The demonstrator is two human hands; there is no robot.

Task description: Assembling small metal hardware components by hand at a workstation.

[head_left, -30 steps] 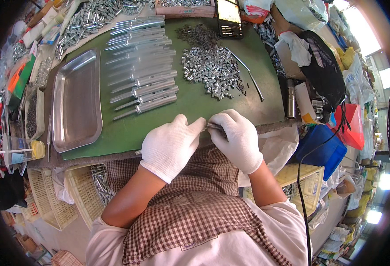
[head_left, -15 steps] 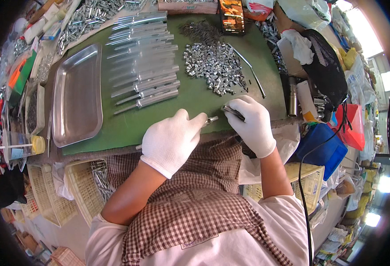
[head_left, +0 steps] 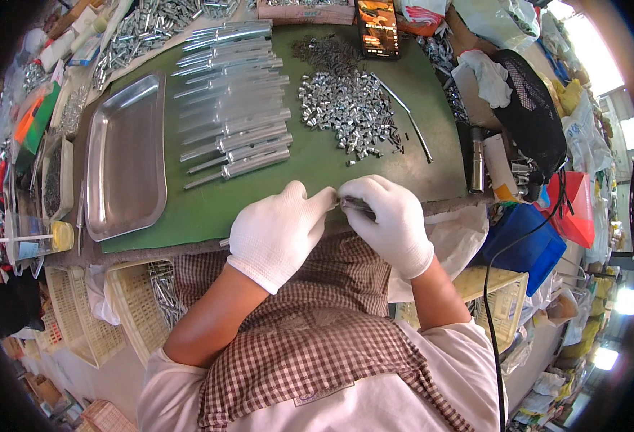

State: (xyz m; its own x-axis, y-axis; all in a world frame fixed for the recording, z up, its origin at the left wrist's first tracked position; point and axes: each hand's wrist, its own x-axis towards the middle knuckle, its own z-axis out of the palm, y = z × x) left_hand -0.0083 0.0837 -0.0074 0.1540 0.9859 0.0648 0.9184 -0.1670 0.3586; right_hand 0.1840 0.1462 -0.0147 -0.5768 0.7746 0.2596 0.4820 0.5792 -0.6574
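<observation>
Atop the green mat (head_left: 306, 167) lies a row of metal rods (head_left: 259, 124), with a steel tray (head_left: 126, 165) just left of them. At the mat's near edge, the gloved left hand (head_left: 274, 234) is closed around a slim bar (head_left: 224, 243), one end sticking out leftward; close against it, the gloved right hand (head_left: 391, 223) pinches a dark metal piece (head_left: 358, 205).

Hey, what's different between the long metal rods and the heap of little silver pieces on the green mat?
The metal rods are long and slender, while the small silver pieces are short and stubby. The metal rods lie side by side in a row; the small silver pieces lie jumbled in a heap to their right. Both are shiny, silvery and on the green mat.
</observation>
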